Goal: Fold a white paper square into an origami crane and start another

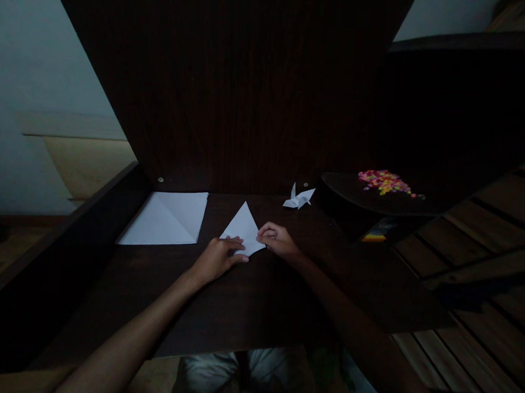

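White paper [243, 223], folded, sharply pointed

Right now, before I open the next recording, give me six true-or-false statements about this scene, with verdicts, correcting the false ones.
1. The bare left hand and bare right hand both touch a folded, pointed white paper sheet. True.
2. A round metal bowl lies left of the left hand. False: flat, creased white paper lies there.
3. A small white folded-paper figure with pointed tips sits beyond the right hand. True.
4. The right hand grips that figure. False: it sits apart from both hands, on the dark wooden desk.
5. A scatter of small multicoloured pieces lies on a curved dark shelf. True.
6. Those pieces are all green. False: pink and yellow show among them.
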`<state>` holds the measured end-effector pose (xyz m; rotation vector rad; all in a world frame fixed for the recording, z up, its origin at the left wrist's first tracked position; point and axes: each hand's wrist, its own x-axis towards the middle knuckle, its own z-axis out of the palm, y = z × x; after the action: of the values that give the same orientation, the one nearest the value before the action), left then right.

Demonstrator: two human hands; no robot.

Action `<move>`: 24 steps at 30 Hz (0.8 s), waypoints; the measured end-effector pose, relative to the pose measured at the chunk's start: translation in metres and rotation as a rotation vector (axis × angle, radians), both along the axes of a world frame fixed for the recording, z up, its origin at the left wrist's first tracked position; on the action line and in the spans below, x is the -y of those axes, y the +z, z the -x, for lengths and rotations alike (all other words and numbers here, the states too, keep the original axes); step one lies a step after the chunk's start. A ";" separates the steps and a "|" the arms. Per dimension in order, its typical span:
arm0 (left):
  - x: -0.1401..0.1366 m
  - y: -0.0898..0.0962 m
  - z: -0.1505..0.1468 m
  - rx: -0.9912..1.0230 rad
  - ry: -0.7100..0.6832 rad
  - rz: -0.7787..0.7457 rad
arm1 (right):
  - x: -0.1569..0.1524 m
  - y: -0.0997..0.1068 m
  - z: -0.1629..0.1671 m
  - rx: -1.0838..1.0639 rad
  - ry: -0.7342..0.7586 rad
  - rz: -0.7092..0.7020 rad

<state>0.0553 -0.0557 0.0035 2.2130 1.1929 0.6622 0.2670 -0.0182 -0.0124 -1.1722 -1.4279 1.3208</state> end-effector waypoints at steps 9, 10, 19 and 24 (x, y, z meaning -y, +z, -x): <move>-0.002 -0.005 0.001 -0.015 -0.037 -0.055 | 0.000 -0.001 0.001 0.060 0.037 -0.004; -0.002 -0.006 0.001 -0.016 -0.040 -0.060 | 0.000 0.000 0.000 0.091 0.034 -0.026; 0.002 -0.006 -0.001 -0.051 -0.026 -0.110 | -0.019 0.044 -0.071 0.891 -0.497 -0.712; 0.001 -0.007 -0.002 -0.063 -0.046 -0.130 | -0.049 0.053 -0.102 1.170 -0.432 -0.687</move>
<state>0.0578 -0.0571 -0.0035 2.3780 1.1557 0.6727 0.3689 0.0307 0.0411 -1.6688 -1.9755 -0.3113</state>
